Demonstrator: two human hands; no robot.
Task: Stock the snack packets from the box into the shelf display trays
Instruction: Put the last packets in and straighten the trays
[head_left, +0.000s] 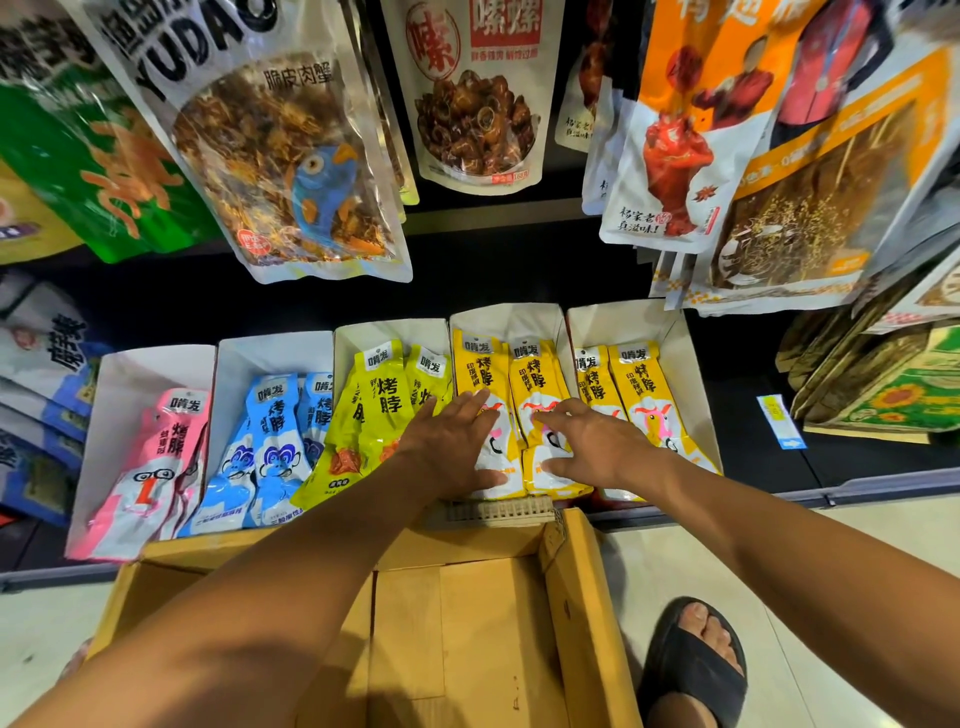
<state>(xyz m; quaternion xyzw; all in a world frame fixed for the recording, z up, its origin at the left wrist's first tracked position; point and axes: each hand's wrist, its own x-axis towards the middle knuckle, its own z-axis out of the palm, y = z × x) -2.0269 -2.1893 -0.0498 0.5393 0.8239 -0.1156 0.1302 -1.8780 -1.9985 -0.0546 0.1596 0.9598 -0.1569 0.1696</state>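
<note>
Several white display trays stand side by side on the bottom shelf. The fourth tray (506, 314) holds orange-yellow snack packets (478, 371) in two rows. My left hand (454, 444) lies flat on the left row, fingers straight. My right hand (592, 447) presses with spread fingers on the right row (535, 374). Other trays hold pink packets (171, 441), blue packets (270, 441), lime-yellow packets (374, 415) and more orange-yellow packets (639, 389). The cardboard box (467, 623) sits open on the floor below my arms, and no packets show on the visible part of its bottom.
Large snack bags (270, 156) hang on pegs above the trays, close overhead. More bags fill the shelf at the left (41, 389) and right (883, 384). A blue price tag (779, 421) sits on the shelf. My sandalled foot (696, 660) stands right of the box.
</note>
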